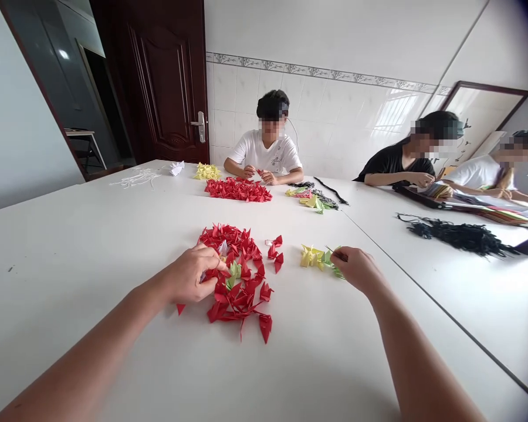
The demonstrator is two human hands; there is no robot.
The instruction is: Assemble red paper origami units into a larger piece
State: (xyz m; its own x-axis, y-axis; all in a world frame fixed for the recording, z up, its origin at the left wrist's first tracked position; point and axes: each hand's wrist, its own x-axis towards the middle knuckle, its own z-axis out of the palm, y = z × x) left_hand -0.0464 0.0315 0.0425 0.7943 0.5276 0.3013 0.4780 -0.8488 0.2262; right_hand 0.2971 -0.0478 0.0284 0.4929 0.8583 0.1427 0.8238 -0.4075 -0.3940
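Observation:
My left hand (pixel 196 272) reaches over the left side of a pile of red folded paper cranes (pixel 231 240). Its thumb and forefinger are apart, and I see nothing held between them. A light green paper crane (pixel 234 271) lies among the red ones by its fingertips. To the right, my right hand (pixel 356 268) is closed in a pinch on a thin, dark, needle-like thing (pixel 330 250). Green paper cranes (pixel 328 261) lie at those fingertips, partly hidden by the hand, beside yellow paper cranes (pixel 310 256). Whether a thread joins them I cannot tell.
Across the white table (pixel 114 246), a person (pixel 268 146) handles cranes behind another red pile (pixel 237 190). Yellow cranes (pixel 206 171) and white strings (pixel 138 177) lie at the back left. Black cords (pixel 457 233) lie right, near two more people.

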